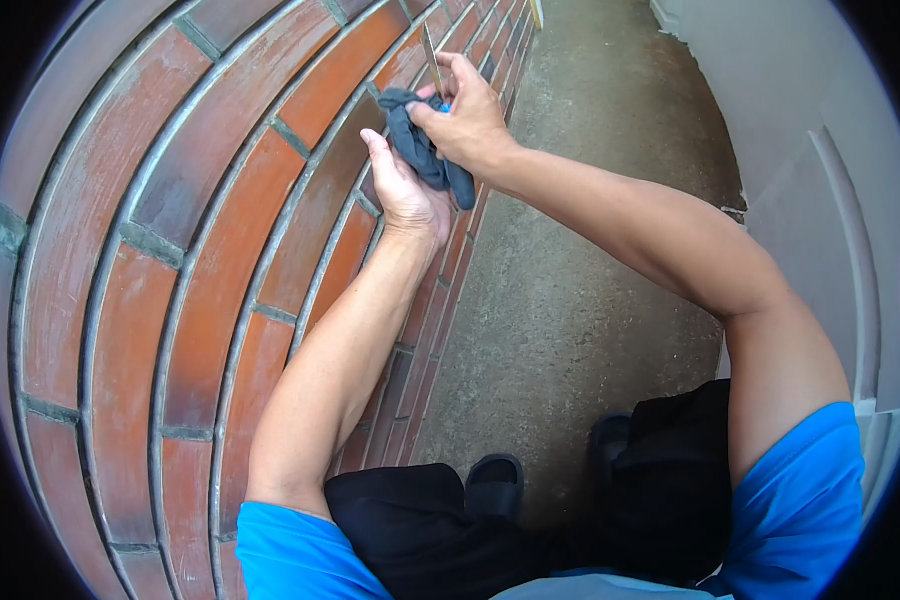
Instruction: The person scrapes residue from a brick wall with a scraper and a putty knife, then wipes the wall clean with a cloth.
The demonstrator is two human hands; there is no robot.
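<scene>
We see a bunched dark-grey fabric cloth (410, 135) across the open left hand (407, 190); the right hand (465, 115) pinches a slim, blue-based metal tool (431, 58). We judge the cloth light, limp, easily gathered; the tool stiff, best held by its base.

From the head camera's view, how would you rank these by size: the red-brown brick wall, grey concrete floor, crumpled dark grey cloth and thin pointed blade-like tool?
1. Red-brown brick wall
2. Grey concrete floor
3. Crumpled dark grey cloth, partly covered
4. Thin pointed blade-like tool, partly covered
</scene>
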